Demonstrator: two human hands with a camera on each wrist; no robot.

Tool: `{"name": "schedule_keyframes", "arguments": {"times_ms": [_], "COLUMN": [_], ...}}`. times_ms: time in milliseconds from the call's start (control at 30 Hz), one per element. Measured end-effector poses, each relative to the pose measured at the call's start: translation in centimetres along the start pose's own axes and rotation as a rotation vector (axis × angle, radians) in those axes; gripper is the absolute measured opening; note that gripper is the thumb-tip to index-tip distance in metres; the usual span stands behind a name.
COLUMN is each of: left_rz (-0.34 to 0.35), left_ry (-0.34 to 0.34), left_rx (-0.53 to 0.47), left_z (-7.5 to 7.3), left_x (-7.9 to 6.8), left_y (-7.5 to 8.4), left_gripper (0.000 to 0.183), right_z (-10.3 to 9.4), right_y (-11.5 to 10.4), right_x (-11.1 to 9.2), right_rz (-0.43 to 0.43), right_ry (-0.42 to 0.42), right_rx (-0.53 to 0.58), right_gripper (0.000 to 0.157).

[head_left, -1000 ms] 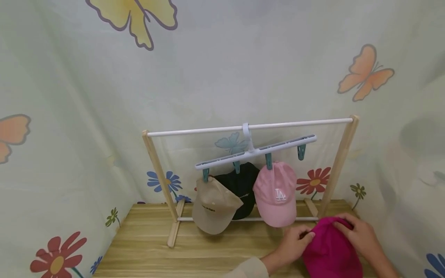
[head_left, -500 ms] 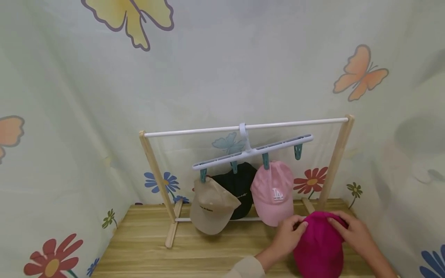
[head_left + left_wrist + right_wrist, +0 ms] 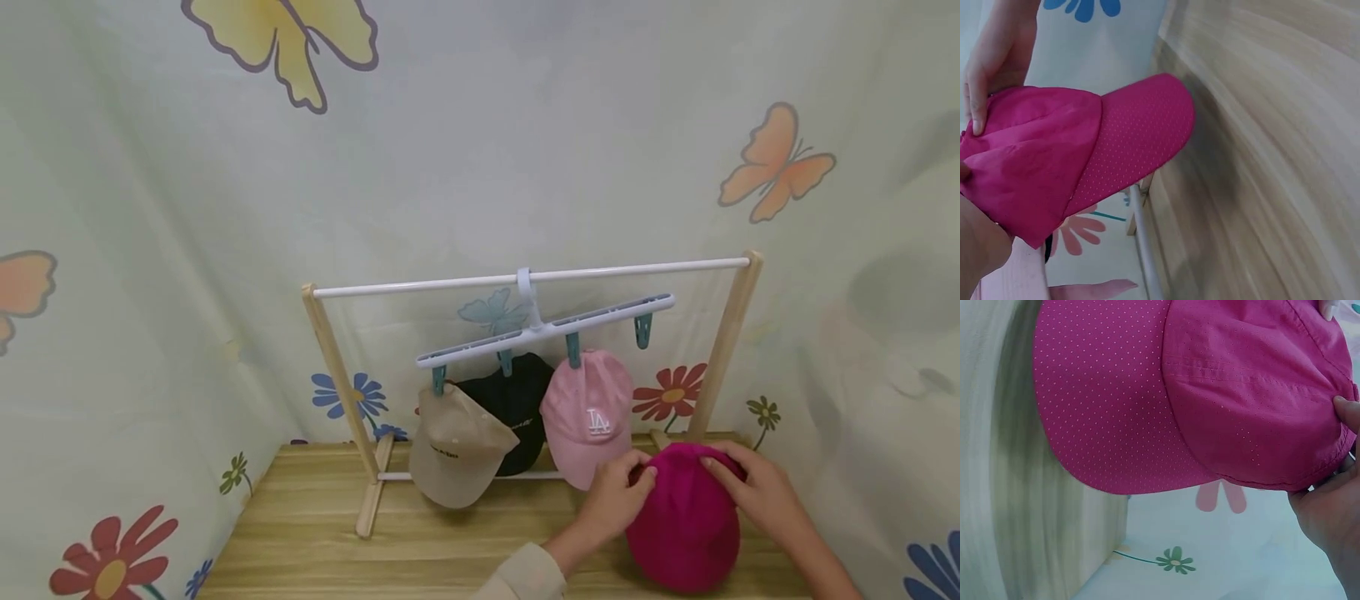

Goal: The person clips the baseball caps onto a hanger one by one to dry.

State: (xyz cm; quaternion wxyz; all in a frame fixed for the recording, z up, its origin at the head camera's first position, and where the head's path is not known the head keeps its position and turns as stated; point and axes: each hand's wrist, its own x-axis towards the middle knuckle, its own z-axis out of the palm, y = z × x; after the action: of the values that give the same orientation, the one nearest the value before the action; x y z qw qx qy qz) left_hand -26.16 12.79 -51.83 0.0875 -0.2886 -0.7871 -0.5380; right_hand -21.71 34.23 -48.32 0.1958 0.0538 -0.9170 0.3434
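A magenta baseball cap (image 3: 686,525) hangs brim down between my two hands, at the front right of the rack. My left hand (image 3: 617,497) pinches its upper left edge, and my right hand (image 3: 761,492) grips the upper right edge with the thumb in front. Tiny pale dots cover the brim (image 3: 1141,128) in the left wrist view. Behind, a white clip hanger (image 3: 547,329) tilts on the rack's rail, its right end higher. Its clips bear a beige cap (image 3: 457,446), a black cap (image 3: 528,417) and a pink cap (image 3: 588,412). The rightmost teal clip (image 3: 642,331) holds nothing.
A wooden rack (image 3: 341,383) with a white top rail (image 3: 420,285) stands at the back of the wood-grain table (image 3: 315,533). Its right post (image 3: 723,350) rises behind my right hand. A printed cloth with flowers and butterflies (image 3: 780,162) surrounds the table.
Both hands have carried the magenta cap up and slightly left, toward the rack. More of its brim shows now. The hanging caps stay in place; the head view shifted slightly.
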Motion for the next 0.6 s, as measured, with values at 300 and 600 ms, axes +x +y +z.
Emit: {"name": "schedule_keyframes", "arguments": {"times_ms": [300,600], "left_rz": [0.025,0.044], "left_ry": [-0.019,0.014], "left_rx": [0.041,-0.009], "left_z": [-0.7,-1.4], "left_x": [0.5,0.9], "left_y": [0.1,0.1], "left_gripper": [0.023,0.019], "right_z": [0.1,0.4], "right_y": [-0.9,-1.8], "right_x": [0.5,1.3], "right_rz": [-0.063,-0.063], "right_ry": [0.039,0.019], "right_rx": [0.006,0.012], "right_gripper": [0.017,0.02]}}
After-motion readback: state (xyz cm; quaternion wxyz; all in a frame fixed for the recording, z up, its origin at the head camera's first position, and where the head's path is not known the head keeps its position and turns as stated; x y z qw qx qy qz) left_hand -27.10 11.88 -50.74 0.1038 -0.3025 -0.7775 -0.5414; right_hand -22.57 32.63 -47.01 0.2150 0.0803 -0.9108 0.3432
